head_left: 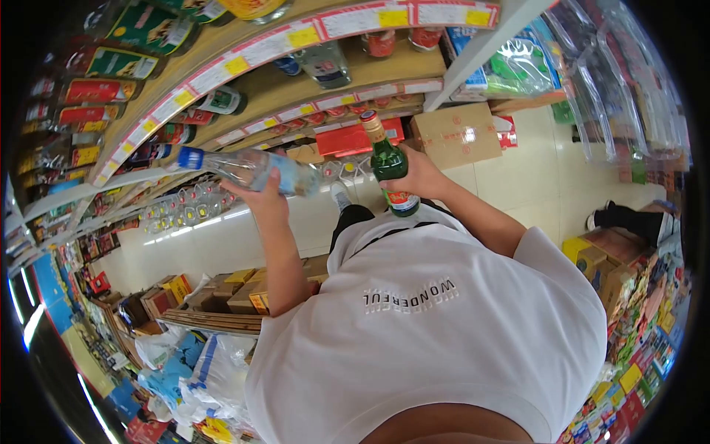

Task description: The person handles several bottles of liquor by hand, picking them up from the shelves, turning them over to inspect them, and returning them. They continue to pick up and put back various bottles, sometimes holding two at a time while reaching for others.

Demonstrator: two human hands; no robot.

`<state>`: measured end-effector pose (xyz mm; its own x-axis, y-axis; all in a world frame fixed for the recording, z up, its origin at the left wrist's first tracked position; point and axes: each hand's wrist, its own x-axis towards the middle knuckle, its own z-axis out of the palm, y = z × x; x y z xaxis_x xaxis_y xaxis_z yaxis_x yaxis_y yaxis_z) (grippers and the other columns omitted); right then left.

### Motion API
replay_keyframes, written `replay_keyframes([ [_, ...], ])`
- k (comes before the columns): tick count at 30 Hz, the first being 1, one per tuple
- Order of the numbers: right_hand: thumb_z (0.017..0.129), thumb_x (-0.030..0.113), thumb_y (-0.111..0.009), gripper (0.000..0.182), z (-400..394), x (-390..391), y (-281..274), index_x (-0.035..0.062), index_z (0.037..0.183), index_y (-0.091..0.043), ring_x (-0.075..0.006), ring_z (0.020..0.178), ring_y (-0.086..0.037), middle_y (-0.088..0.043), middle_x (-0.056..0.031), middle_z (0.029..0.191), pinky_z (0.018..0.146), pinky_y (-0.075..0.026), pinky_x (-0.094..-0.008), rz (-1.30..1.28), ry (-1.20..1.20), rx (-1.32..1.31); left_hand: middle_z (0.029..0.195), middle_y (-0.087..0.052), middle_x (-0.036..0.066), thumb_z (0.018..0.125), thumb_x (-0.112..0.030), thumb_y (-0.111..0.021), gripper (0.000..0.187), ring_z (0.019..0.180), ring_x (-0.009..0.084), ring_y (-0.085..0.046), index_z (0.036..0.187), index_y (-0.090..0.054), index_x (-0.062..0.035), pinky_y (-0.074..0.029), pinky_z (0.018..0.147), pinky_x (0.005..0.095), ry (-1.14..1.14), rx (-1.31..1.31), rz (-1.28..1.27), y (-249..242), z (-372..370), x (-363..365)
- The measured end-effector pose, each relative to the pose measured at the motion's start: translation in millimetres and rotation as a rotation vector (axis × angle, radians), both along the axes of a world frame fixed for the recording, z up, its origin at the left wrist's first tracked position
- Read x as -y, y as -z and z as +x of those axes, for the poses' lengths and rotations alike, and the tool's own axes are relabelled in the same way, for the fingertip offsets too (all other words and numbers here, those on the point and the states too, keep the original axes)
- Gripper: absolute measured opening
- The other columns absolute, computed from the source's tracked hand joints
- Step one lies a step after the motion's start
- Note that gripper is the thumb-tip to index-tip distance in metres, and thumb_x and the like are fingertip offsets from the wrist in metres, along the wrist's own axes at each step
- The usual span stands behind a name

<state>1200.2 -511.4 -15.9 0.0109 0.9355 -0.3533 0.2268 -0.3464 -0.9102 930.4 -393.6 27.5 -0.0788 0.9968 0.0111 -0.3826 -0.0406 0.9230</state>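
My left hand (260,201) is closed around a clear bottle (240,167) with a blue cap and a pale blue label. The bottle lies nearly sideways, its cap pointing left toward the shelf edge. My right hand (418,176) grips a green glass bottle (386,158) with a red cap, a gold neck and a red-and-white label. This one is held roughly upright in front of my body, its base near the white shirt (444,325). The two bottles are apart from each other.
Wooden store shelves (377,80) with price strips (302,37) curve across the top, holding bottles and jars. A cardboard box (457,136) and a red box (347,139) stand below. Plastic bags (214,374) lie at lower left. Another person's leg (629,220) shows at right.
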Motion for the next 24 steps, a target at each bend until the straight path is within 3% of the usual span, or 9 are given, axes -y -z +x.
replay_keyframes([
  [1,0.068,0.038,-0.084,0.066,-6.8,-10.1,2.3,-0.0025,0.114,-0.060,-0.0296,0.097,-0.067,-0.068,-0.0194,0.104,0.090,-0.051,-0.0379,0.064,-0.012,-0.039,0.128,-0.047,0.016,0.072,0.002,-0.076,0.098,0.108,0.0363,-0.061,0.146,-0.017,-0.0215,-0.054,0.092,0.0552,-0.018,-0.075,0.042,23.7,-20.6,2.5],
  [3,0.070,0.037,-0.083,0.062,-20.0,-33.8,-6.7,-0.0005,0.114,-0.061,-0.0289,0.097,-0.066,-0.068,-0.0187,0.104,0.090,-0.051,-0.0379,0.092,-0.061,-0.031,0.120,-0.052,0.017,0.073,-0.004,-0.077,0.093,0.095,0.0392,-0.066,0.145,-0.021,-0.0190,-0.057,0.085,0.0558,0.161,0.103,-0.108,-0.9,-19.4,26.9],
  [5,0.072,0.036,-0.082,0.057,-34.0,-59.6,-16.5,0.0027,0.115,-0.062,-0.0283,0.098,-0.066,-0.068,-0.0171,0.107,0.089,-0.050,-0.0381,0.094,-0.158,-0.075,0.124,-0.049,0.014,0.071,-0.018,-0.079,0.094,0.100,0.0363,-0.063,0.147,-0.023,-0.0225,-0.058,0.083,0.0533,0.247,0.070,-0.247,9.9,-41.3,42.4],
  [8,0.075,0.034,-0.080,0.052,-61.9,-96.7,-25.9,0.0050,0.115,-0.063,-0.0272,0.098,-0.067,-0.069,-0.0148,0.106,0.088,-0.051,-0.0375,0.178,-0.132,-0.028,0.120,-0.053,0.016,0.071,-0.022,-0.079,0.095,0.095,0.0368,-0.066,0.148,-0.024,-0.0209,-0.059,0.080,0.0515,0.278,0.134,-0.318,4.0,-60.6,60.2],
  [17,0.081,0.025,-0.079,0.034,-129.3,-208.4,-33.4,0.0050,0.106,-0.066,-0.0164,0.088,-0.065,-0.070,-0.0072,0.098,0.082,-0.051,-0.0355,0.220,-0.056,-0.282,0.116,-0.059,0.020,0.070,-0.019,-0.078,0.099,0.095,0.0369,-0.067,0.152,-0.023,-0.0163,-0.059,0.081,0.0510,0.251,0.089,-0.178,1.7,-141.2,42.6],
  [20,0.081,0.028,-0.079,0.038,-141.8,-222.5,-62.0,0.0043,0.108,-0.066,-0.0184,0.089,-0.066,-0.071,-0.0087,0.100,0.082,-0.051,-0.0363,0.247,0.037,-0.130,0.110,-0.057,0.017,0.071,-0.015,-0.079,0.090,0.095,0.0378,-0.067,0.145,-0.027,-0.0137,-0.059,0.081,0.0526,0.187,0.144,-0.123,-7.3,-158.5,38.6],
  [24,0.078,0.041,-0.080,0.059,-147.9,-260.8,-41.8,0.0030,0.119,-0.062,-0.0293,0.098,-0.067,-0.070,-0.0173,0.109,0.088,-0.050,-0.0366,0.233,0.074,0.144,0.108,-0.058,0.016,0.072,-0.012,-0.079,0.081,0.097,0.0379,-0.066,0.139,-0.033,-0.0068,-0.058,0.084,0.0546,0.188,0.268,-0.104,-1.3,-194.9,28.0],
])
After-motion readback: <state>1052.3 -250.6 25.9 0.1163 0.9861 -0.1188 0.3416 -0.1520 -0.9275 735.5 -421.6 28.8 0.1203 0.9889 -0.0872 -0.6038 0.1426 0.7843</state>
